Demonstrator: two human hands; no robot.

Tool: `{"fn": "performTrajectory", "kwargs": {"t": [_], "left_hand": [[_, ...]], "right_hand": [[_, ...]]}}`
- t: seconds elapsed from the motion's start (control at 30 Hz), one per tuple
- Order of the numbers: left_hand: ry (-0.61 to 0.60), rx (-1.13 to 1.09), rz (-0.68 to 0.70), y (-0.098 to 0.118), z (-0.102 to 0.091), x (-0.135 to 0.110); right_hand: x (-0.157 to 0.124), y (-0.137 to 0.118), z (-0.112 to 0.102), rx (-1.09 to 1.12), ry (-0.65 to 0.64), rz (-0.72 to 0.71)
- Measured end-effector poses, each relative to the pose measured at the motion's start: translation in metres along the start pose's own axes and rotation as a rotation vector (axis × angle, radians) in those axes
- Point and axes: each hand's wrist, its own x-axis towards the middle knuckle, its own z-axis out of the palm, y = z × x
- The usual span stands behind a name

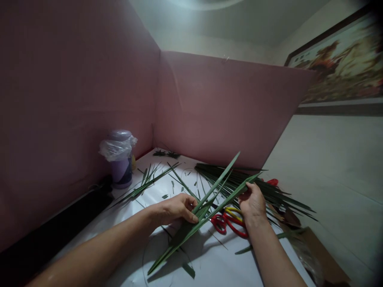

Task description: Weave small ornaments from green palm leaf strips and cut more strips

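My left hand [184,209] is closed on a green palm leaf [187,229], thumb on top, where its long blades cross above the white table. Two blades fan out from there toward the far right. My right hand [253,199] pinches one long blade near its upper end, thumb and fingers pressed together. The leaf's pointed lower end reaches down toward the table's near side. Beneath the leaf, between my hands, lie red-handled scissors [220,224] and something with a yellow handle [233,213], partly hidden by my right hand.
A pile of long green leaves [281,199] lies at the right. Cut strips [145,185] and small scraps are scattered on the white table [209,255]. A purple bottle [121,171] with plastic wrap stands at the left. Pink panels [215,107] rise behind; a cardboard box [324,255] is at the lower right.
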Motion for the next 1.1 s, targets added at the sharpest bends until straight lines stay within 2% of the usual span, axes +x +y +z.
{"fn": "performTrajectory", "kwargs": {"t": [0.1, 0.23, 0.37, 0.5, 0.77, 1.03, 1.1], "left_hand": [[0.112, -0.008, 0.042, -0.001, 0.001, 0.003], [0.287, -0.006, 0.096, -0.005, 0.0, 0.009], [0.382, -0.047, 0.167, -0.004, -0.003, 0.012], [0.436, -0.138, 0.242, -0.001, -0.003, 0.011], [0.469, -0.188, 0.269, 0.0, -0.006, 0.01], [0.485, -0.19, 0.32, -0.002, -0.007, 0.013], [0.45, -0.192, 0.319, -0.003, -0.009, 0.013]], "right_hand": [[-0.009, 0.002, 0.004, -0.012, -0.043, 0.039], [-0.035, 0.013, 0.019, -0.082, -0.249, 0.201], [-0.069, 0.03, 0.03, -0.205, -0.424, 0.328], [-0.094, 0.045, 0.032, -0.412, -0.601, 0.484], [-0.106, 0.056, 0.028, -0.448, -0.693, 0.451], [-0.099, 0.066, 0.022, -0.47, -0.684, 0.361], [-0.098, 0.065, 0.022, -0.468, -0.687, 0.347]]}}
